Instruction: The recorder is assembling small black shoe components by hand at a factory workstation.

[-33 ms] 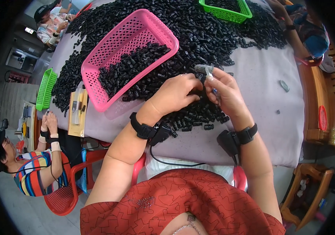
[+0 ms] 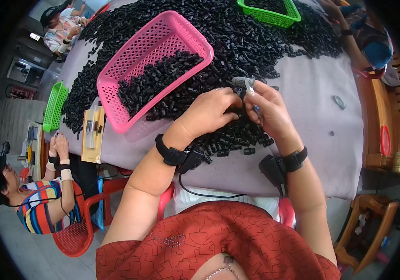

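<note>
Holding small black parts [image 2: 160, 74], a pink basket [image 2: 140, 51]

- Clock centred on the hands: left hand [image 2: 209, 109] and right hand [image 2: 270, 107] together, over the heap's near end.
- Heap of small parts [image 2: 237, 37]: on table [image 2: 321, 144], 9 round to nearly 2.
- Large basket [image 2: 148, 46]: 10 o'clock, parts inside.
- Second basket [image 2: 55, 107]: 9, table's left edge. Third basket [image 2: 279, 20]: just past 12.
- Board [image 2: 98, 151]: under 9, tube [image 2: 91, 126] on it.
- Co-worker [image 2: 46, 200]: 8, on chair [image 2: 76, 235].
- Loose piece [image 2: 339, 102]: 3, on table.
</note>
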`<move>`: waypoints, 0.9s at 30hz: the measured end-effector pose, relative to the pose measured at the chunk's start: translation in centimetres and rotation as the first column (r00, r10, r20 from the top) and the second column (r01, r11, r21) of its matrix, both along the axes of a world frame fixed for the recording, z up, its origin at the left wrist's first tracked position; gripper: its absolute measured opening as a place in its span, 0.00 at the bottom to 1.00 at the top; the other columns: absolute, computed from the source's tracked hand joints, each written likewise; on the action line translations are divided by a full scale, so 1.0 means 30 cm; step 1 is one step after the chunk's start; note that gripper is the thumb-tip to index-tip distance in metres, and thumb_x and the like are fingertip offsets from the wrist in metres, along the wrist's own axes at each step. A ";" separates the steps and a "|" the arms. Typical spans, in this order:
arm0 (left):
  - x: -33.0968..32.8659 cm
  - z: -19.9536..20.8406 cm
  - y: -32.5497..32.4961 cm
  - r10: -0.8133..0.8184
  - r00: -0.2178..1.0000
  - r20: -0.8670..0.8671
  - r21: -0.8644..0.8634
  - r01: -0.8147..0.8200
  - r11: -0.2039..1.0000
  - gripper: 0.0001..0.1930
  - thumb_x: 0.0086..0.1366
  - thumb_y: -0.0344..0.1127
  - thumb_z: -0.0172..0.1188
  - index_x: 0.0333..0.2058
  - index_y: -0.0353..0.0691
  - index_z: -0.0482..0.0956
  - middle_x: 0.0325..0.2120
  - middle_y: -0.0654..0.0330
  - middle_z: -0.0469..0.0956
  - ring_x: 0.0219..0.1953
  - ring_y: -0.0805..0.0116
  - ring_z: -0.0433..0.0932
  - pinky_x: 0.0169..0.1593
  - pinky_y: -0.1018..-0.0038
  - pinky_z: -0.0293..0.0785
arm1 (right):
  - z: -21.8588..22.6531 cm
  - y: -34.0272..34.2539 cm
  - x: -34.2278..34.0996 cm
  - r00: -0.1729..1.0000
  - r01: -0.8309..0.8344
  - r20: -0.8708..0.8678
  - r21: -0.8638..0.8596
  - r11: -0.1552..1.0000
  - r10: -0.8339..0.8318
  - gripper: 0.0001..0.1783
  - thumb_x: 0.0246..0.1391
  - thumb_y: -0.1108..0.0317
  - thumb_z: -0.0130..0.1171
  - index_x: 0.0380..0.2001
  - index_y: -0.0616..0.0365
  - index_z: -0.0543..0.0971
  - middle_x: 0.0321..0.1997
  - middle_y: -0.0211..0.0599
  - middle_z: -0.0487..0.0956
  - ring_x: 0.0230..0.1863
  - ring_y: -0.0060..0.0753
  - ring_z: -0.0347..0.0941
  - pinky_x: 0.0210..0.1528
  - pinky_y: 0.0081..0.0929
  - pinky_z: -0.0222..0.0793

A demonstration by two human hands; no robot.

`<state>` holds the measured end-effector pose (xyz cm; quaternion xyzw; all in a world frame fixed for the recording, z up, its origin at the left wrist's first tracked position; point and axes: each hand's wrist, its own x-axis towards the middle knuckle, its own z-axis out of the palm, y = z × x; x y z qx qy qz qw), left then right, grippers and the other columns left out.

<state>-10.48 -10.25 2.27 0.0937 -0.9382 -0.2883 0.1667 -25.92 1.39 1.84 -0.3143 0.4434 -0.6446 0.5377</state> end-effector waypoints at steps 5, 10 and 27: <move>-0.013 0.015 0.002 0.025 1.000 -0.012 0.072 -0.024 0.997 0.09 0.54 0.25 0.63 0.36 0.34 0.78 0.33 0.53 0.76 0.35 0.58 0.79 0.39 0.69 0.75 | -0.006 0.005 -0.007 1.000 0.005 0.006 -0.014 1.000 -0.005 0.11 0.62 0.64 0.55 0.42 0.61 0.75 0.24 0.24 0.72 0.18 0.10 0.64 0.15 0.09 0.53; -0.019 0.009 -0.008 0.236 0.971 -0.047 0.603 -0.160 0.781 0.05 0.63 0.25 0.59 0.37 0.34 0.76 0.31 0.64 0.78 0.30 0.76 0.78 0.34 0.81 0.73 | 0.002 0.005 0.002 1.000 0.014 0.002 -0.013 1.000 -0.014 0.14 0.62 0.64 0.55 0.45 0.62 0.75 0.24 0.23 0.71 0.18 0.10 0.63 0.15 0.09 0.53; -0.025 -0.003 -0.028 0.308 0.934 -0.180 0.837 -0.019 0.547 0.08 0.67 0.33 0.58 0.42 0.37 0.77 0.29 0.64 0.79 0.30 0.80 0.77 0.35 0.84 0.74 | -0.001 0.003 -0.002 1.000 -0.016 0.008 -0.025 1.000 0.016 0.13 0.59 0.67 0.59 0.44 0.61 0.75 0.23 0.21 0.71 0.18 0.11 0.63 0.15 0.10 0.53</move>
